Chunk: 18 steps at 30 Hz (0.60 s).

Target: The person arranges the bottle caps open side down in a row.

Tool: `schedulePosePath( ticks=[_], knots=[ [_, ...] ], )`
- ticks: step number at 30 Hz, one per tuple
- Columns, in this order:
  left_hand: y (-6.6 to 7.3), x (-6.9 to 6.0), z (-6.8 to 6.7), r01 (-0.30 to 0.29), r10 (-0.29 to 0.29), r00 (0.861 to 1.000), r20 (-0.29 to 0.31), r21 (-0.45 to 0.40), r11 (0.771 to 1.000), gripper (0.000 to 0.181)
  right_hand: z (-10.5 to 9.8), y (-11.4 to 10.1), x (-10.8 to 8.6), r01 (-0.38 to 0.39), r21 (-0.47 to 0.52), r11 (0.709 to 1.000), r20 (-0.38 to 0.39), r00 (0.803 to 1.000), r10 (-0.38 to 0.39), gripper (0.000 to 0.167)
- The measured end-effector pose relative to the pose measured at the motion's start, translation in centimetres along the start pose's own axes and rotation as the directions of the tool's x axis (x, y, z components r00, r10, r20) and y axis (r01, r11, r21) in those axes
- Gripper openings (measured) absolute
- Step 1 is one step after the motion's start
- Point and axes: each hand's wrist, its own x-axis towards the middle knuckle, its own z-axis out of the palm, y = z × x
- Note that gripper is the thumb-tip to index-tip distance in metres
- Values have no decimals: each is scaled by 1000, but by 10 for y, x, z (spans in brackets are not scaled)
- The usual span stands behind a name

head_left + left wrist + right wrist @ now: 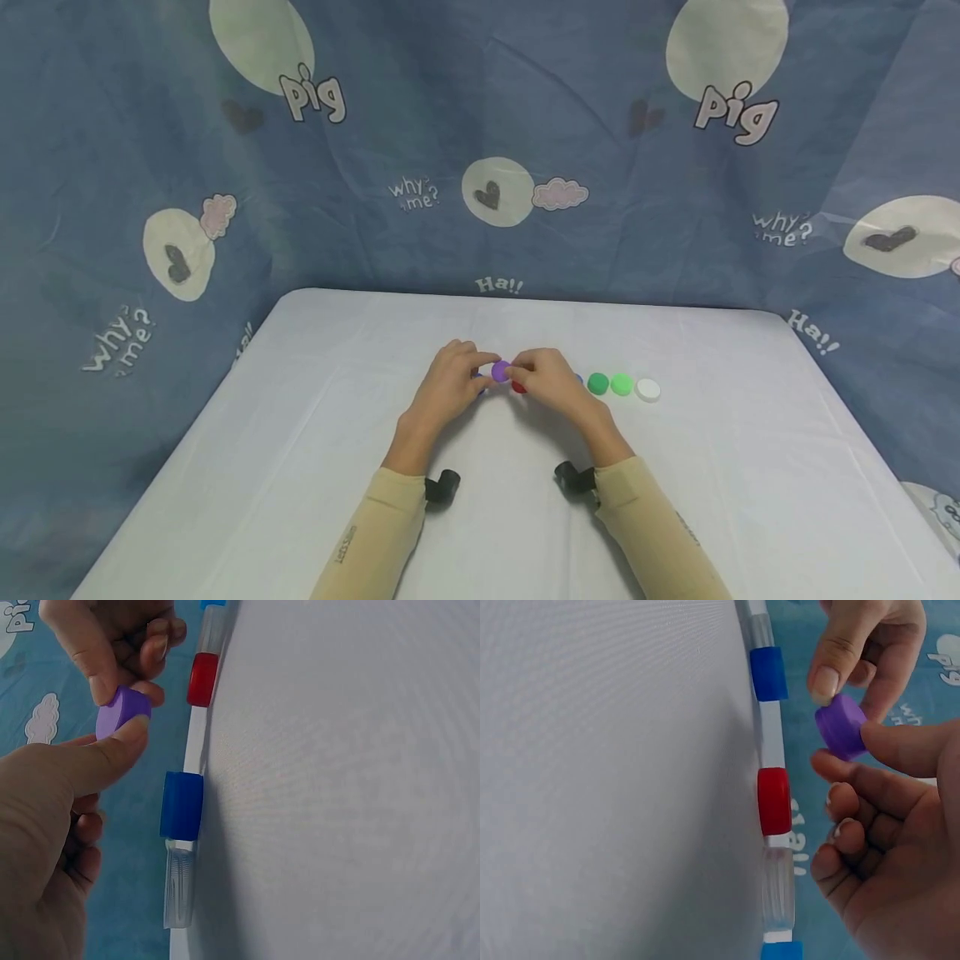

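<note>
Pinching a purple round plastic cap (501, 372) between thumb and forefinger of the left hand (448, 383) and thumb and forefinger of the right hand (553, 379), near the centre of the head view, with both sets of fingers narrowed on it. Held raised off the white tabletop (502, 533), and in the left wrist view just left of a blue round plastic cap (182, 806) at lower middle and a red round plastic cap (202, 679) higher up. Hard to tell whether turning or passing across. For good control, press lightly and evenly on opposite edges, to avoid tipping or popping loose. Work with fingertips rather than wrists, and fold spare fingers away from the red cap and the clear ribbed plastic piece (778, 889) at lower middle of the right wrist view, probably easy to topple. Release one side only with the other firmly settled.
</note>
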Motion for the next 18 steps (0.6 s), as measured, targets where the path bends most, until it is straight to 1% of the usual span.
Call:
schedulePosePath(
  ticks=[2, 6, 9, 12, 15, 18],
  knots=[
    [1, 0, -1, 5, -5, 1000, 11, -14, 1000, 30, -2, 1, 0, 12, 5, 1000, 28, 1000, -12, 21],
    [2, 1, -3, 41, -40, 998, 42, -11, 999, 28, -6, 3, -1, 58, 3, 998, 63, 996, -58, 15],
    [2, 1, -4, 59, -58, 997, 60, -11, 998, 28, -7, 4, 0, 87, -20, 996, 60, 995, -86, 15],
    [1, 1, -3, 68, -67, 995, 71, -11, 998, 27, -8, 3, 0, 97, -37, 995, 56, 994, -95, 20],
    [0, 0, -1, 71, -70, 995, 77, -7, 997, 28, -8, 2, -1, 109, -66, 992, 39, 994, -107, 25],
    [-1, -1, 0, 75, -74, 994, 84, -6, 997, 28, -6, 2, -1, 130, -108, 986, 11, 992, -129, 25]
  ],
)
